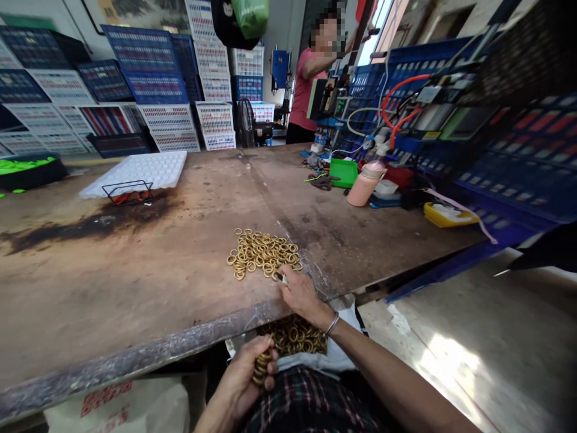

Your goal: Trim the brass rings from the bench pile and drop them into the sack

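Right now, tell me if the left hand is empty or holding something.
Holding: the left hand is curled around a stack of gold-coloured rings.

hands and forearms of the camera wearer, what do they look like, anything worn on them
Both forearms show without sleeves. The right hand has a slim silvery bangle at its wrist, and no glove. The left hand is ungloved too, with no bracelet visible.

Glare on floor (451,361) at right; edges stretched, upper-right corner dim (perhaps blurred).
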Demonstrator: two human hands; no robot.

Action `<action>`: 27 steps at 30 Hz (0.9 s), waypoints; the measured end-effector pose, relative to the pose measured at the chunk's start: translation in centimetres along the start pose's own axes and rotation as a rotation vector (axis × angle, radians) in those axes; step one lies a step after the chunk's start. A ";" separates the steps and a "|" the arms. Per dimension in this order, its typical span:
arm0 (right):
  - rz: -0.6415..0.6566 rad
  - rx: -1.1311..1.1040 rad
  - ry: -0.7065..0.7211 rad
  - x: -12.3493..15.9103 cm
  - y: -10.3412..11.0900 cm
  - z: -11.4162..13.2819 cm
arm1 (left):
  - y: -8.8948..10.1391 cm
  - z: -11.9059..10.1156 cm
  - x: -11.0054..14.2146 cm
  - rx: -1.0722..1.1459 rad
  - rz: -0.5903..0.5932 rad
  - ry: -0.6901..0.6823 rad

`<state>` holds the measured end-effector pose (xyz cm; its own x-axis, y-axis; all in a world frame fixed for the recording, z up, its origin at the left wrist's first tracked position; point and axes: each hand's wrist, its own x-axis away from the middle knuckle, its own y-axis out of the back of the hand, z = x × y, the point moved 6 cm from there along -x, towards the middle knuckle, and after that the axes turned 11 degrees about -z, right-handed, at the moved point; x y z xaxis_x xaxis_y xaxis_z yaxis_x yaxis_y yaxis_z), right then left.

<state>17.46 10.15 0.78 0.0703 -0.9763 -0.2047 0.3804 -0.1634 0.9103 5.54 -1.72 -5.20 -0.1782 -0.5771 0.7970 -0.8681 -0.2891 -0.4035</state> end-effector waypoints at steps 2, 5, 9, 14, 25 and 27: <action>-0.041 -0.016 -0.021 -0.2 0.3 -1.0 | 0.4 0.8 -1.1 0.051 -0.070 0.064; -0.050 0.014 -0.012 -0.5 0.6 -1.4 | 0.7 1.6 -1.9 0.122 -0.156 0.085; 0.014 0.112 0.016 -0.8 0.2 -0.3 | 0.3 1.8 -2.1 0.174 -0.182 0.052; 0.064 0.188 -0.003 -1.1 -0.6 0.2 | 0.3 0.9 -1.6 0.212 -0.254 -0.027; -0.004 0.031 0.049 -1.0 -0.4 -0.6 | 1.2 0.2 -1.2 0.107 -0.241 -0.272; -0.021 -0.011 0.050 -1.0 -0.3 -0.6 | 1.1 -0.2 -1.0 0.043 -0.230 -0.335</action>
<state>17.83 11.23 0.44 0.1084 -0.9643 -0.2416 0.3924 -0.1818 0.9016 4.70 -1.36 -6.32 0.1847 -0.7085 0.6811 -0.8463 -0.4670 -0.2562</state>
